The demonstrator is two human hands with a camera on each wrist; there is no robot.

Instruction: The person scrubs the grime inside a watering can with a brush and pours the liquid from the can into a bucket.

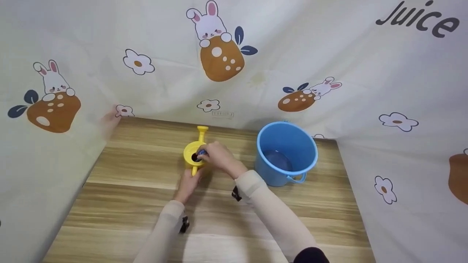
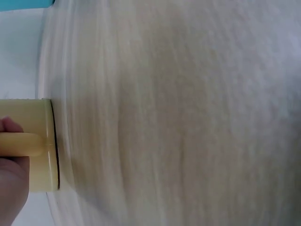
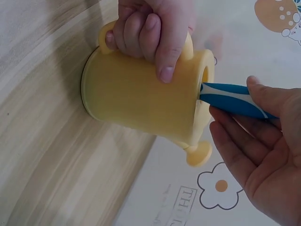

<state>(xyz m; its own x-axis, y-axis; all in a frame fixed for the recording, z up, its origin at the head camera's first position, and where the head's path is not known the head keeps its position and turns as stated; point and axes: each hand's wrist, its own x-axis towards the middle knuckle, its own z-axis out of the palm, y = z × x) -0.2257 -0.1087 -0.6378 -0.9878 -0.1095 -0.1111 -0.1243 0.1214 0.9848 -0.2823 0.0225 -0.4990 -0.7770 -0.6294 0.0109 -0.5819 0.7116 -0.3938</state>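
A yellow watering can (image 1: 189, 149) stands upright on the wooden surface, its spout pointing away toward the back. My left hand (image 1: 188, 185) grips the can's loop handle, fingers curled through it and thumb along the can's side. Over the can's top opening, my right hand (image 1: 220, 159) pinches a blue-and-white tool handle (image 3: 235, 100) between thumb and fingers. The handle's far end goes down through the opening, so the tool's head is hidden inside. In the left wrist view, only the can's lower side (image 2: 40, 174) and part of the left hand (image 2: 11, 188) show.
A blue bucket (image 1: 268, 174) with a handle stands to the right of the can, close to the back. Cream cloth (image 1: 164, 87) printed with rabbits and flowers rises around the wooden surface (image 1: 128, 204) at the back and both sides.
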